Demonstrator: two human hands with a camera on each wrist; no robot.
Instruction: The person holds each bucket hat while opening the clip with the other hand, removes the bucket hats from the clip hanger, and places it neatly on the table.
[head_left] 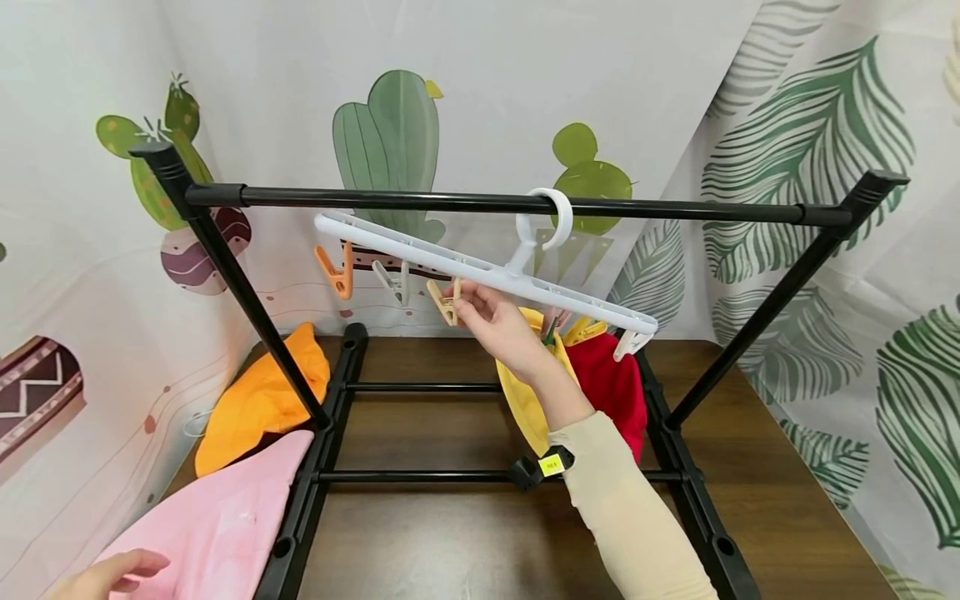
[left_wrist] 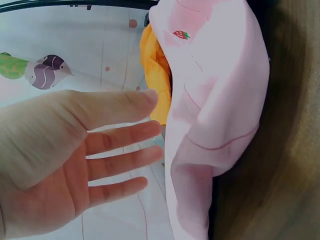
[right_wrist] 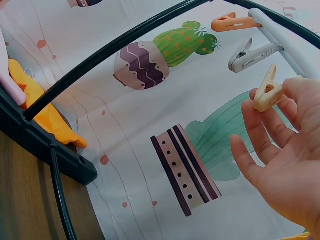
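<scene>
My right hand (head_left: 491,321) pinches a beige clothespin (head_left: 444,302) under the white hanger (head_left: 480,268). The hanger hooks over the black rail and tilts, its left end higher. To the left of my fingers an orange clothespin (head_left: 337,271) and a white clothespin (right_wrist: 250,56) dangle from it. Yellow cloth (head_left: 517,392) and red cloth (head_left: 611,387) hang on the right half, partly behind my arm, with a yellow clothespin (head_left: 583,331) at the top. My left hand (left_wrist: 75,155) holds nothing, its fingers extended beside a pink cloth (left_wrist: 215,100) with a small strawberry mark.
A black rack frame (head_left: 442,201) stands on the brown wooden table (head_left: 420,533), with two lower crossbars. Orange cloth (head_left: 262,400) lies at the frame's left, behind the pink one. A curtain (head_left: 262,67) printed with cacti and leaves rises behind.
</scene>
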